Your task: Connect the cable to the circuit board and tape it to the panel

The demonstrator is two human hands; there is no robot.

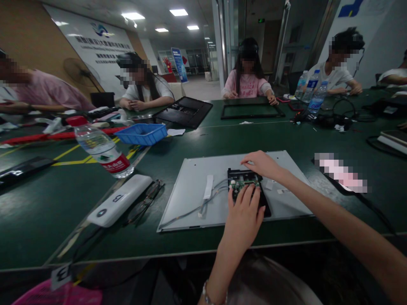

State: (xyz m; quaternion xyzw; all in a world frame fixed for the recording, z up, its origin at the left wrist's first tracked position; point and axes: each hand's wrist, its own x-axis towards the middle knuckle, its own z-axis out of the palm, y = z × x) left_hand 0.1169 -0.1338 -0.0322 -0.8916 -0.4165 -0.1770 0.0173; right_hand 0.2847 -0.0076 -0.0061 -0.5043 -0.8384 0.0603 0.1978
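A grey metal panel lies flat on the green table in front of me. Near its middle sits a black module with a small green circuit board, and thin wires run from it to the left, past a strip of white tape. My left hand rests palm down on the near part of the black module. My right hand reaches in from the right and touches the module's far edge with its fingertips. Neither hand lifts anything.
A water bottle, a white power bank and folded glasses lie to the left. A blue tray, black display frames and more bottles stand farther off. Several other people sit around the table.
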